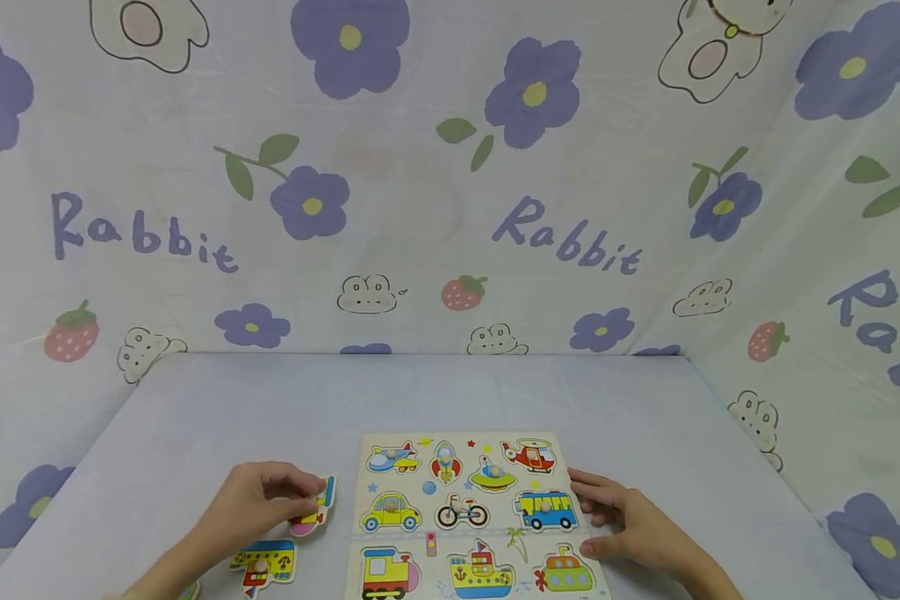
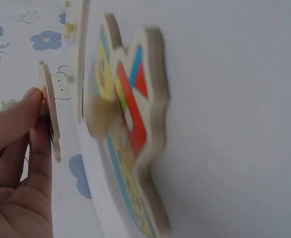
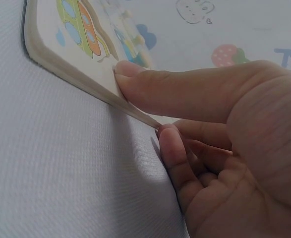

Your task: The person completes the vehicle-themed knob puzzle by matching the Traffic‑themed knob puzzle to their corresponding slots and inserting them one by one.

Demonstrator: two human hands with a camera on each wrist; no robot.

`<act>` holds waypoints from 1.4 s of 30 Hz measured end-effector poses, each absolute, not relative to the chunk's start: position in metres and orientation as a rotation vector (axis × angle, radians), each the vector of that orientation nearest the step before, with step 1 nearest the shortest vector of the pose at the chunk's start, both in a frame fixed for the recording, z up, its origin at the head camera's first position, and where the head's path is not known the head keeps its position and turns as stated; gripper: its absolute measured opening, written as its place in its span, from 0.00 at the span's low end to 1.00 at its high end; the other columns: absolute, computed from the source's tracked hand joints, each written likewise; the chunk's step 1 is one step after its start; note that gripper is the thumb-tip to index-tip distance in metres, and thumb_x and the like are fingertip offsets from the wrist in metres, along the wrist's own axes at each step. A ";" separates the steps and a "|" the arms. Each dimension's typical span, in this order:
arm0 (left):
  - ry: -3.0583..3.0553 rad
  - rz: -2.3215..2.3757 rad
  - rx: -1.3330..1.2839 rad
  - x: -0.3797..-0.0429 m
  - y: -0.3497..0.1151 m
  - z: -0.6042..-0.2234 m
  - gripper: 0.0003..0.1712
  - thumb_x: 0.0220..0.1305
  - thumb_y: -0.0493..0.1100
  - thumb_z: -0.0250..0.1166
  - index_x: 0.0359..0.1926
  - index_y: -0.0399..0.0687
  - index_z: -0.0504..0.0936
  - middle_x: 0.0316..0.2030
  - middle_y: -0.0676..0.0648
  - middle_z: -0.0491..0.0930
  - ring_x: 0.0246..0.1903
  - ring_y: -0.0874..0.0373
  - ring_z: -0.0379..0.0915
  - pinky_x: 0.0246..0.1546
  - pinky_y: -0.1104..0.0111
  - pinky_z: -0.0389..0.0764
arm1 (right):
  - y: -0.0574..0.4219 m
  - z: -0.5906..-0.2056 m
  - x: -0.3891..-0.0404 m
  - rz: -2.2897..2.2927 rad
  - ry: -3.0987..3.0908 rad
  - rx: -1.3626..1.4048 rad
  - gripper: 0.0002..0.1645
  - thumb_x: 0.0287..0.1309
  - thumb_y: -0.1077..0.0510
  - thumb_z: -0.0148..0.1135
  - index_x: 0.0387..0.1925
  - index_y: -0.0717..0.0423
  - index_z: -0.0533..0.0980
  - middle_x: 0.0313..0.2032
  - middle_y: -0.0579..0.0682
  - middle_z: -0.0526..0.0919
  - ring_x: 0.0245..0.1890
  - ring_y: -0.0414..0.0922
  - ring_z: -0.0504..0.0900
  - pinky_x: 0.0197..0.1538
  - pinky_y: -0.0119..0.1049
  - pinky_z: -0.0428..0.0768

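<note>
My left hand (image 1: 258, 504) pinches a wooden train puzzle piece (image 1: 326, 502) between thumb and fingers, left of the puzzle board (image 1: 435, 537). In the left wrist view the train piece (image 2: 50, 106) is seen edge-on. A ship puzzle piece (image 1: 276, 560) with a round knob lies upside down on the table just below this hand. My right hand (image 1: 630, 525) grips the board's right edge; in the right wrist view the thumb (image 3: 150, 87) lies on top and the fingers (image 3: 172, 146) are at the edge. Printed train (image 1: 388, 575), ship (image 1: 480, 575) and submarine (image 1: 565, 573) pictures fill the board's bottom row.
Knobbed pieces sit in the board's upper rows, among them a car (image 1: 392, 515), a bicycle (image 1: 462, 513), a bus (image 1: 546, 512) and a helicopter (image 1: 528, 458). Part of a green piece (image 1: 190, 592) shows beside the left forearm. Rabbit-print cloth (image 1: 420, 208) stands behind the white table (image 1: 270, 408).
</note>
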State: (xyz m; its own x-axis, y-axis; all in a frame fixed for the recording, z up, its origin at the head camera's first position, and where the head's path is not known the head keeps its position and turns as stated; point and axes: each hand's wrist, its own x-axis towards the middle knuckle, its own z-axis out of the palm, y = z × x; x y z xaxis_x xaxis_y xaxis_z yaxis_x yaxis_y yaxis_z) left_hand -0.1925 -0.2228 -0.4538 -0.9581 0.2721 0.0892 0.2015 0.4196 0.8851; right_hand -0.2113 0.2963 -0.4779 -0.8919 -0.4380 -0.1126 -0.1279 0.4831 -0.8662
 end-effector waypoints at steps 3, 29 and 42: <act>2.602 1.627 0.405 -0.190 -0.217 -0.454 0.07 0.54 0.39 0.75 0.36 0.50 0.88 0.39 0.52 0.86 0.38 0.56 0.83 0.39 0.70 0.82 | 0.296 -0.478 -0.212 -1.371 2.416 -0.475 0.51 0.41 0.54 0.81 0.67 0.61 0.69 0.71 0.55 0.60 0.48 0.49 0.71 0.48 0.29 0.74; 2.552 1.667 0.091 -0.162 -0.152 -0.455 0.11 0.46 0.43 0.80 0.29 0.46 0.86 0.26 0.52 0.85 0.27 0.57 0.82 0.27 0.69 0.81 | 0.296 -0.478 -0.212 -1.347 2.429 -0.497 0.52 0.42 0.54 0.81 0.68 0.62 0.68 0.72 0.56 0.59 0.49 0.47 0.72 0.48 0.30 0.75; 2.527 1.509 0.212 -0.162 -0.149 -0.456 0.09 0.49 0.35 0.78 0.31 0.45 0.86 0.28 0.53 0.84 0.29 0.59 0.80 0.31 0.70 0.81 | 0.295 -0.478 -0.213 -1.349 2.426 -0.474 0.52 0.41 0.54 0.81 0.68 0.61 0.67 0.72 0.56 0.59 0.48 0.47 0.72 0.47 0.30 0.75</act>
